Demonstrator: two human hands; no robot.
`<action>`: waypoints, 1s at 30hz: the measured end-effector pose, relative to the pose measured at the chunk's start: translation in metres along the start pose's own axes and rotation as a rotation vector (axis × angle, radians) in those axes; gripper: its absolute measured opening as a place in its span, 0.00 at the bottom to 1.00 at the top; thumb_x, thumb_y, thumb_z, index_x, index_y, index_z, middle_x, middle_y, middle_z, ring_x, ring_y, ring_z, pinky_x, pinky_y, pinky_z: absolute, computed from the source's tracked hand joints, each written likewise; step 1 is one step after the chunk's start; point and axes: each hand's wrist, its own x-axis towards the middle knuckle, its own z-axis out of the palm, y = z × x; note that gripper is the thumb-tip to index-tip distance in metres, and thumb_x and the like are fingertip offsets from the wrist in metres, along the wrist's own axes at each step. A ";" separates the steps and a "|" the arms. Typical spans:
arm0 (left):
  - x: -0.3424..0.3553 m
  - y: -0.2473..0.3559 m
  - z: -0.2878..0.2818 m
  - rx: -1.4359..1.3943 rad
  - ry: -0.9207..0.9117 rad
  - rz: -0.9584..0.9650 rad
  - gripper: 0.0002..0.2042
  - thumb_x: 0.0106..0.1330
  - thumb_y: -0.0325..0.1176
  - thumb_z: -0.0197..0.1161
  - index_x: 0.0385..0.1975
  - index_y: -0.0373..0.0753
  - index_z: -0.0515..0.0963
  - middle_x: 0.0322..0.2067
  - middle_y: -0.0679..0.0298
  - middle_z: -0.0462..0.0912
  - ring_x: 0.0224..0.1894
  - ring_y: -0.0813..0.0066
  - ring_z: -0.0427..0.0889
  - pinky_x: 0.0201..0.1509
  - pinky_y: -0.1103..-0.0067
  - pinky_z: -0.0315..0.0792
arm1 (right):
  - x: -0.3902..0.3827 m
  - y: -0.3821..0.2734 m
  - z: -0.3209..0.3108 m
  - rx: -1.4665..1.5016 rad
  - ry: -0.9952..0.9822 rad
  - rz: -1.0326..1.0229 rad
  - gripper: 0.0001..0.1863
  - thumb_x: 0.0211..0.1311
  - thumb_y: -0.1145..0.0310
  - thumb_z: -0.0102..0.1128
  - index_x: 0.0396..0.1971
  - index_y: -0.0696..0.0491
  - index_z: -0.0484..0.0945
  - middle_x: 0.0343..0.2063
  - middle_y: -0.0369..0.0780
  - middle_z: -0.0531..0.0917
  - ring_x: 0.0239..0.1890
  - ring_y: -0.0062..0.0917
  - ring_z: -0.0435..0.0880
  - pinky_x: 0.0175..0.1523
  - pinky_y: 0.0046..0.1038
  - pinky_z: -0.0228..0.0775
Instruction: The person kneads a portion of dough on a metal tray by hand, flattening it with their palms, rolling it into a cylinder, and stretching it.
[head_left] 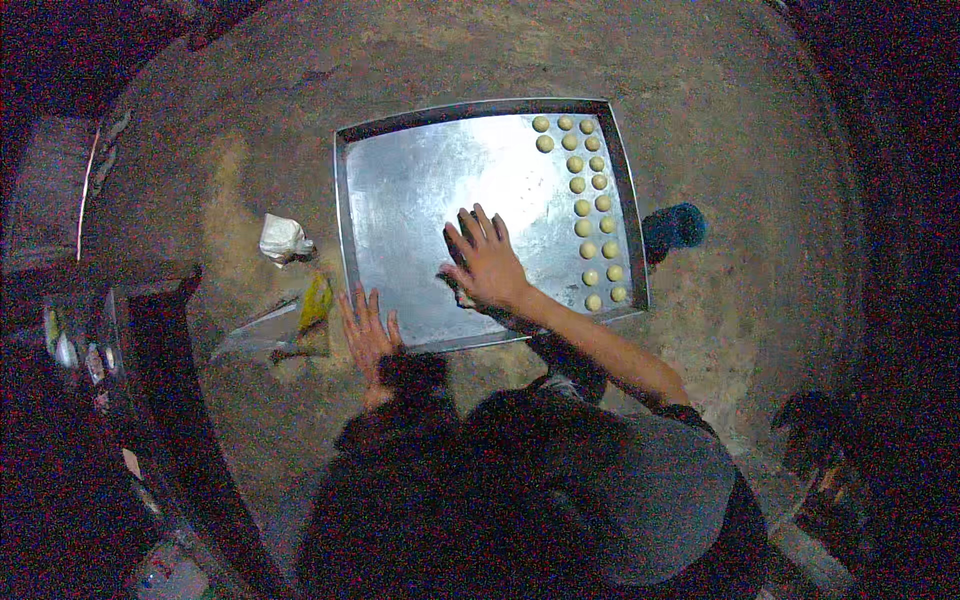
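A large shallow metal tray (400,215) lies in front of me on the floor. Small pale yellow dough balls (583,228) stand along its right side in two uneven columns, with a third short one at the far end. My right hand (488,268) is palm down over the near middle of the tray, fingers stretched and slightly apart. Its palm hides whatever lies beneath it; a small pale bit shows by the heel of the hand. At the near left corner my left hand (370,338) rests with spread fingers on the tray's edge, holding nothing.
Left of the tray sits a white crumpled bag (284,238), and nearer me lies a yellow plastic wrapper (315,302). A dark blue cylindrical container (684,226) touches or nearly touches the tray's right side. Dark furniture (150,350) stands at the left.
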 end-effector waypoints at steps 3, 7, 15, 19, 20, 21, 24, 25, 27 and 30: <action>0.002 -0.004 0.008 -0.049 -0.035 -0.027 0.26 0.72 0.42 0.57 0.68 0.39 0.69 0.77 0.58 0.55 0.79 0.47 0.46 0.80 0.55 0.48 | -0.026 -0.003 0.016 -0.072 -0.137 -0.261 0.42 0.70 0.34 0.44 0.74 0.49 0.60 0.75 0.55 0.55 0.79 0.52 0.45 0.78 0.61 0.28; 0.009 0.011 -0.012 0.001 -0.119 -0.086 0.27 0.72 0.41 0.57 0.69 0.40 0.69 0.78 0.57 0.52 0.79 0.46 0.46 0.80 0.54 0.48 | -0.042 0.004 0.027 -0.044 -0.168 -0.216 0.46 0.69 0.29 0.39 0.77 0.46 0.55 0.76 0.58 0.50 0.79 0.56 0.43 0.77 0.63 0.26; -0.007 -0.007 0.008 0.007 -0.065 0.030 0.28 0.72 0.40 0.57 0.71 0.39 0.65 0.77 0.55 0.54 0.79 0.43 0.47 0.79 0.53 0.50 | 0.071 0.050 0.046 -0.034 0.152 -0.081 0.41 0.71 0.37 0.46 0.74 0.51 0.59 0.74 0.59 0.54 0.78 0.58 0.41 0.76 0.66 0.27; -0.009 -0.010 0.011 -0.048 -0.062 -0.024 0.26 0.72 0.40 0.56 0.68 0.38 0.68 0.76 0.55 0.57 0.78 0.44 0.48 0.77 0.51 0.52 | 0.090 0.035 0.010 -0.023 0.077 -0.137 0.38 0.73 0.40 0.45 0.70 0.55 0.66 0.73 0.56 0.58 0.78 0.58 0.45 0.75 0.68 0.30; -0.010 -0.009 0.008 -0.062 -0.056 -0.043 0.26 0.72 0.41 0.56 0.68 0.38 0.68 0.75 0.55 0.57 0.78 0.44 0.48 0.77 0.51 0.52 | 0.087 0.030 0.018 0.078 0.073 -0.103 0.38 0.73 0.40 0.44 0.69 0.56 0.67 0.73 0.55 0.59 0.78 0.58 0.46 0.75 0.69 0.31; -0.006 -0.004 0.007 -0.090 -0.054 -0.036 0.26 0.72 0.41 0.56 0.68 0.38 0.68 0.75 0.55 0.58 0.78 0.45 0.49 0.77 0.51 0.52 | 0.080 0.031 0.021 0.164 0.080 -0.046 0.38 0.73 0.40 0.44 0.68 0.57 0.68 0.73 0.54 0.61 0.77 0.57 0.47 0.74 0.70 0.31; -0.001 0.002 0.002 -0.126 -0.073 -0.051 0.26 0.73 0.42 0.55 0.68 0.39 0.68 0.76 0.56 0.57 0.79 0.46 0.48 0.77 0.51 0.52 | 0.007 0.000 0.023 -0.038 -0.141 0.002 0.42 0.72 0.36 0.45 0.71 0.56 0.62 0.74 0.55 0.57 0.78 0.53 0.46 0.76 0.65 0.33; 0.000 0.004 -0.001 -0.121 -0.088 -0.076 0.26 0.73 0.43 0.55 0.68 0.39 0.68 0.76 0.56 0.57 0.79 0.46 0.48 0.77 0.51 0.52 | -0.010 -0.005 0.024 -0.035 -0.137 -0.048 0.44 0.70 0.35 0.46 0.73 0.55 0.60 0.74 0.56 0.56 0.79 0.53 0.46 0.76 0.65 0.32; 0.005 0.003 -0.007 -0.091 -0.116 -0.111 0.27 0.73 0.43 0.54 0.69 0.40 0.67 0.76 0.56 0.56 0.79 0.46 0.46 0.77 0.51 0.52 | -0.035 -0.010 0.023 -0.043 -0.137 -0.129 0.46 0.69 0.34 0.47 0.75 0.54 0.55 0.76 0.55 0.53 0.79 0.52 0.45 0.77 0.64 0.30; 0.009 0.013 -0.014 -0.050 -0.134 -0.114 0.27 0.73 0.44 0.54 0.70 0.41 0.66 0.76 0.57 0.56 0.80 0.46 0.45 0.77 0.49 0.53 | -0.041 0.002 0.033 0.022 -0.092 -0.190 0.46 0.70 0.35 0.46 0.75 0.55 0.56 0.76 0.56 0.52 0.79 0.51 0.44 0.77 0.64 0.28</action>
